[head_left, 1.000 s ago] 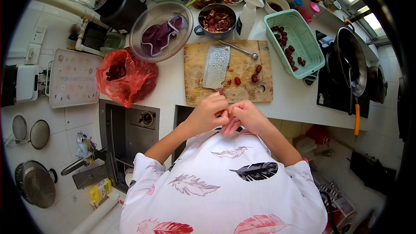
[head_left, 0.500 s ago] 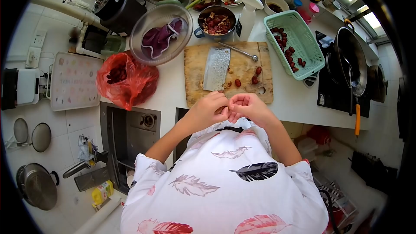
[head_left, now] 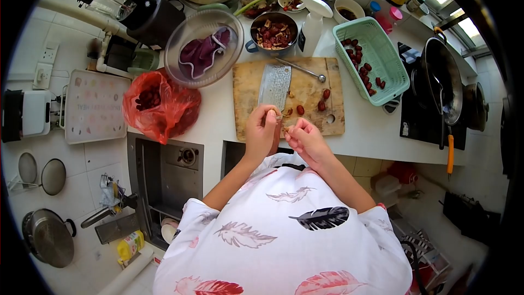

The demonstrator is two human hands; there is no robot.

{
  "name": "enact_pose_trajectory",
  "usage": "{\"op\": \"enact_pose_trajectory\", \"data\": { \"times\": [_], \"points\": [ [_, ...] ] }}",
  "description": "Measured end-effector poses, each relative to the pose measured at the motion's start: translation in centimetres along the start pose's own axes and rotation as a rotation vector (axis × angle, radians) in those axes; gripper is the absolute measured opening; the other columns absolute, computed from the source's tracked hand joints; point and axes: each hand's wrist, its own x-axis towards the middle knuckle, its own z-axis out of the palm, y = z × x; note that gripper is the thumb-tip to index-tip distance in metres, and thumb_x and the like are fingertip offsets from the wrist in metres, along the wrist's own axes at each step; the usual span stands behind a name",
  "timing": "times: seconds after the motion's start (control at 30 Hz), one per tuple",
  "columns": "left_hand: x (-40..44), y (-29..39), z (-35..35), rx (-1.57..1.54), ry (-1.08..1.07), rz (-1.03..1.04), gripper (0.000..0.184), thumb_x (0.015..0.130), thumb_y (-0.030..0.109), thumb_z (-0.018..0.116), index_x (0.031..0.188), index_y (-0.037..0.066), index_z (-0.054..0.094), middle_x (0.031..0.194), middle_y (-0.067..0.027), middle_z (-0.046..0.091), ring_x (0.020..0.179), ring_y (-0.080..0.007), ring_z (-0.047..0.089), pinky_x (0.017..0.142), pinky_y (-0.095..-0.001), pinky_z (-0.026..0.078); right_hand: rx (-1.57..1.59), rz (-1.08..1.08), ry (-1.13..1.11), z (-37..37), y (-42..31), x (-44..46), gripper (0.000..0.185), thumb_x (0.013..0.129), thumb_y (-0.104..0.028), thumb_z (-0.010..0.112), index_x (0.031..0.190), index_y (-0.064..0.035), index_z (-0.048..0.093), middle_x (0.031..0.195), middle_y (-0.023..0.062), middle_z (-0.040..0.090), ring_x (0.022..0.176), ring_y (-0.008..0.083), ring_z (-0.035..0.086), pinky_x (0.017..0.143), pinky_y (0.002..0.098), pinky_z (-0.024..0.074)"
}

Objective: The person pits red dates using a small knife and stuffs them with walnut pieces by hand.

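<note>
My left hand (head_left: 261,134) is closed in a pinch at the near edge of the wooden cutting board (head_left: 245,87); a small pale bit shows at its fingertips, too small to name. Just right of it, my right hand (head_left: 307,141) pinches a small brownish piece (head_left: 287,129). A cleaver (head_left: 274,84) lies flat on the board, its handle running down beside my left hand. Several red dates (head_left: 300,110) and a few crumbs are on the board's right half. A thin metal rod with a round end (head_left: 305,69) rests along the board's top.
Behind the board stand a pot of cut dates and walnuts (head_left: 274,33) and a white spray bottle (head_left: 311,22). At right are a green basket (head_left: 390,57) holding dates and a wok (head_left: 457,82). Left are a red plastic bag (head_left: 174,106), a clear bowl (head_left: 232,60) and a sink (head_left: 164,191).
My hands were together over the board's near edge and have moved apart. The left one has turned upright and moved slightly forward; the right one has lowered a little.
</note>
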Motion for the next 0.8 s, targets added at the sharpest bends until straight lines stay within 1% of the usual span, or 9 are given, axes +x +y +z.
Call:
{"op": "enact_pose_trajectory", "data": {
  "times": [0.07,0.1,0.13,0.23,0.3,0.4,0.57,0.67,0.8],
  "points": [
    [1.3,0.6,-0.8,-0.046,-0.069,-0.216,0.023,0.089,0.011,0.041,0.1,0.003,0.059,0.072,0.0021,0.044,0.056,-0.0047,0.034,0.052,-0.0202,0.031,-0.232,-0.106,0.084,0.0,-0.6,0.0,0.015,0.078,-0.002,0.056,0.074,-0.0063,0.042,0.066,0.0037,0.054,0.05,0.0054,0.044,0.042,0.0184,0.0313],
    [1.8,0.3,-1.7,-0.113,-0.179,-0.306,0.032,0.092,0.015,0.037,0.116,0.003,0.053,0.078,0.0035,0.043,0.058,-0.0036,0.031,0.053,-0.0181,0.03,-0.374,-0.216,0.138,-0.5,-0.8,0.6,0.011,0.079,-0.003,0.056,0.076,-0.0053,0.045,0.064,0.0032,0.055,0.051,0.0057,0.047,0.042,0.0184,0.0335],
    [2.1,0.2,-2.1,-0.113,-0.178,-0.306,0.032,0.092,0.015,0.037,0.116,0.003,0.053,0.078,0.0035,0.043,0.058,-0.0036,0.031,0.053,-0.0181,0.03,-0.374,-0.215,0.137,-1.3,-1.0,1.6,0.011,0.079,-0.003,0.056,0.076,-0.0053,0.045,0.064,0.0032,0.055,0.051,0.0057,0.047,0.042,0.0184,0.0335],
    [3.0,-0.3,-2.9,-0.277,-0.269,-0.447,0.035,0.089,0.011,0.037,0.121,0.0,0.047,0.087,0.0028,0.042,0.062,-0.0042,0.032,0.055,-0.0157,0.029,-0.623,-0.501,0.227,-3.7,-1.7,5.3,0.005,0.078,-0.001,0.055,0.082,-0.001,0.052,0.07,0.0042,0.057,0.056,0.008,0.053,0.046,0.0189,0.0398],
    [3.4,0.2,-3.0,-0.275,-0.287,-0.453,0.034,0.088,0.011,0.038,0.119,0.0,0.048,0.084,0.0032,0.042,0.061,-0.0042,0.033,0.055,-0.0163,0.03,-0.958,-0.715,0.282,-4.1,-2.3,7.0,0.014,0.076,0.001,0.054,0.09,0.0007,0.058,0.077,0.0048,0.058,0.062,0.0107,0.056,0.054,0.0199,0.0456],
    [4.0,0.6,-2.8,-0.236,-0.276,-0.45,0.031,0.087,0.01,0.042,0.115,0.001,0.051,0.08,0.004,0.042,0.062,-0.0039,0.034,0.056,-0.017,0.031,-1.026,-0.863,0.139,-2.5,-2.7,6.8,0.021,0.074,0.003,0.054,0.094,0.0003,0.059,0.083,0.0054,0.058,0.067,0.0126,0.058,0.061,0.0212,0.0478],
    [4.3,-0.4,-2.2,-0.242,-0.248,-0.453,0.026,0.086,0.011,0.049,0.11,0.001,0.053,0.079,0.0038,0.049,0.067,-0.0036,0.042,0.059,-0.0168,0.035,-0.559,-0.445,-0.077,0.4,-2.4,5.3,0.013,0.082,-0.007,0.058,0.091,0.0011,0.059,0.085,0.0052,0.061,0.076,0.009,0.059,0.067,0.0213,0.0479],
    [4.5,-1.7,-2.1,-0.157,-0.24,-0.376,0.025,0.088,0.012,0.049,0.11,0.0,0.052,0.092,-0.0009,0.056,0.075,-0.0058,0.05,0.067,-0.0179,0.041,-0.671,-0.53,0.023,0.7,-2.0,5.5,0.015,0.081,-0.006,0.058,0.095,0.0012,0.06,0.083,0.0058,0.063,0.073,0.0092,0.059,0.066,0.0212,0.0481],
    [5.2,-2.4,-2.8,-0.387,-0.251,-0.454,0.024,0.09,0.012,0.045,0.108,-0.003,0.051,0.103,-0.0095,0.057,0.091,-0.0114,0.055,0.08,-0.0229,0.045,-0.613,-0.532,0.082,-0.5,-2.7,6.9,0.019,0.081,-0.005,0.057,0.098,0.0012,0.06,0.084,0.0062,0.063,0.07,0.0089,0.059,0.063,0.0212,0.0482]
  ]
}}
